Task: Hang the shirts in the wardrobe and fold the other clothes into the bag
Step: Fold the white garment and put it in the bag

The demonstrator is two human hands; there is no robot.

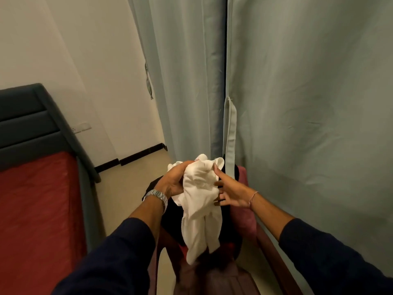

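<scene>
A crumpled white garment [200,205] hangs in front of me, bunched at the top and trailing down. My left hand [173,180], with a metal watch at the wrist, grips its upper part. My right hand [230,191] touches the garment's right side with fingers spread. Below it lies a black piece of clothing [170,222] on a reddish chair [246,220]. The fabric wardrobe [297,103] of pale grey-green cloth stands straight ahead, its front flaps hanging closed with a narrow gap [224,103]. No bag is in view.
A bed with a red mattress [36,209] and dark teal headboard [32,120] fills the left side. A strip of pale floor [127,179] runs between bed and chair. A white wall with a socket [81,127] is behind.
</scene>
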